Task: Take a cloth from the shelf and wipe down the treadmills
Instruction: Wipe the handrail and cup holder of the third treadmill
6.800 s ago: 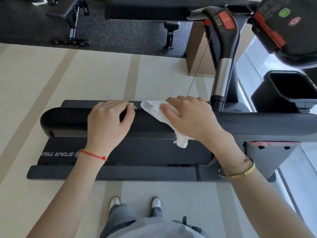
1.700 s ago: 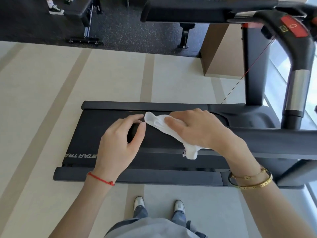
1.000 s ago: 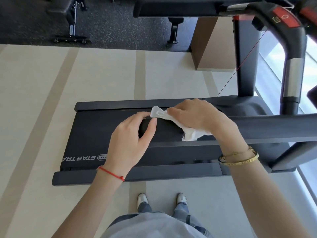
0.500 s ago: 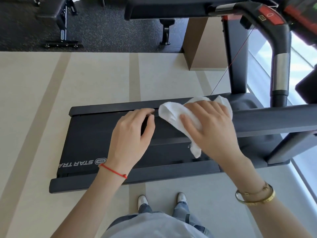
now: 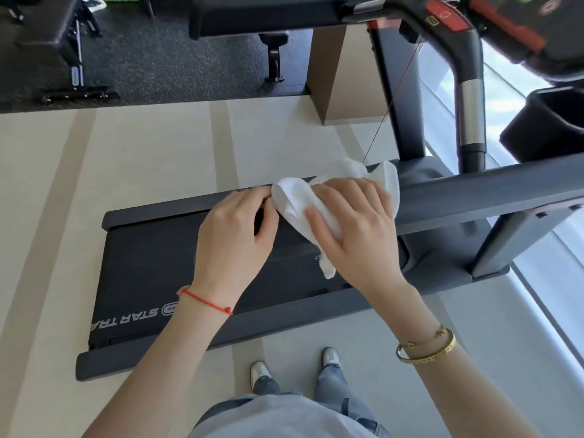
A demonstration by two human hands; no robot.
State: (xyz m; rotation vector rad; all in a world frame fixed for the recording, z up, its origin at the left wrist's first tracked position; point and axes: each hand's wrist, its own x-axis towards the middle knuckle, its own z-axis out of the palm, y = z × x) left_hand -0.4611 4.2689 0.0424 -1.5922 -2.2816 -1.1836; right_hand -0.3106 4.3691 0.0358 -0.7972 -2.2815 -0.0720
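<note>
A black treadmill lies crosswise in front of me, its belt (image 5: 151,263) marked STAR TRAC. Its near dark handrail (image 5: 474,197) runs in from the right at hand height. My left hand (image 5: 234,238) grips the free end of this rail, fingertips beside the cloth. A white cloth (image 5: 294,197) is draped over the rail, with a corner hanging below it. My right hand (image 5: 357,229) lies flat on the cloth and presses it against the rail, fingers spread.
The treadmill's console (image 5: 521,26) and a black cup holder (image 5: 553,128) are at the upper right, beside a curved handle with a red button (image 5: 445,17). A brown column (image 5: 341,74) and weight benches (image 5: 63,42) stand beyond. My shoes (image 5: 262,374) are by the deck's edge.
My right hand has gone from bunching the cloth to lying flat on it, and the cloth has spread out over the rail. My left hand has stayed on the rail's end.
</note>
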